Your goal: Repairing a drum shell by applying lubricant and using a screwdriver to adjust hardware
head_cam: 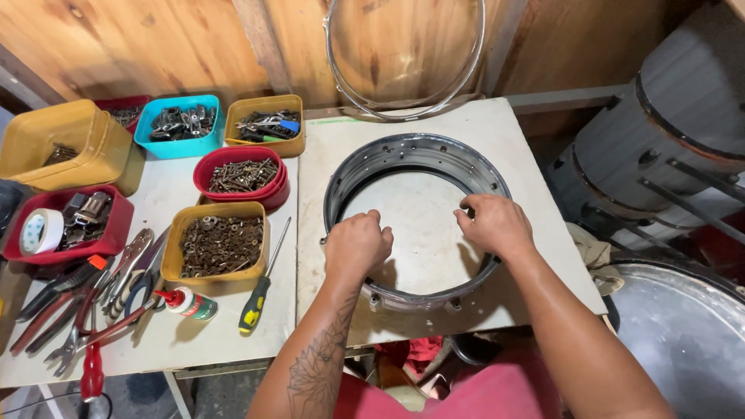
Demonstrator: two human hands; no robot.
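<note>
Lying flat on the white counter (481, 124), the shallow metal drum shell (372, 159) serves as the landmark for everything else; flat like this, its whole rim is open from above. Right of the shell, off the counter's edge, stand large grey drums (667, 147) on their sides. Behind the shell, a thin chrome hoop (335, 70) leans against the wooden wall, propped upright out of the working area.

Both hands rest on the shell's near half. The left hand (358, 244) is curled into a loose fist on the near-left rim, and the right hand (494, 223) sits on the right wall with fingers bent inward; the two are apart, and each seems to pinch some small fitting at the rim, though the knuckles hide what it is.

Left of the shell, trays are grouped by content so parts stay sorted: a yellow tub (70, 143), a red tray with a tape roll (40, 230), a blue tray (180, 126), a mustard tray of washers (219, 244) and a red bowl of screws (242, 177). Just beside the shell's left edge lies a yellow-and-black screwdriver (260, 291), handle toward the person. Further left lie pliers (74, 302) and a small glue bottle (186, 302).
</note>
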